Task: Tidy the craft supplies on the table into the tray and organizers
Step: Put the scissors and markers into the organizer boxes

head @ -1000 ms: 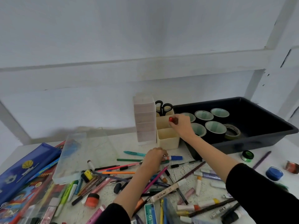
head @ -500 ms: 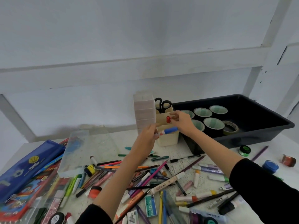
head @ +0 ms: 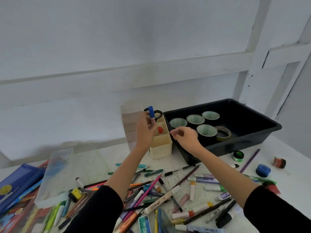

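My left hand [head: 145, 130] holds a blue-capped marker [head: 151, 112] upright, cap up, just over the cream desk organizer [head: 161, 146]. A red-capped marker [head: 160, 130] stands in the organizer's middle slot and black scissors [head: 158, 114] stick out of its back slot. My right hand [head: 184, 137] hovers right of the organizer with loosely curled fingers and holds nothing. The black tray [head: 262, 121] at the back right contains several tape rolls [head: 207, 131]. Many pens, markers and pencils [head: 161, 190] lie scattered on the table in front.
A clear plastic box [head: 55, 175] and blue pencil cases [head: 18, 182] lie at the left. A pale stacked drawer unit [head: 130, 125] stands left of the organizer. Small green [head: 238, 155], blue [head: 263, 170] and red [head: 279, 162] paint pots sit at the right.
My right hand released the red-capped marker into the organizer and drew back. My left hand picked the blue-capped marker off the table and raised it upright over the organizer.
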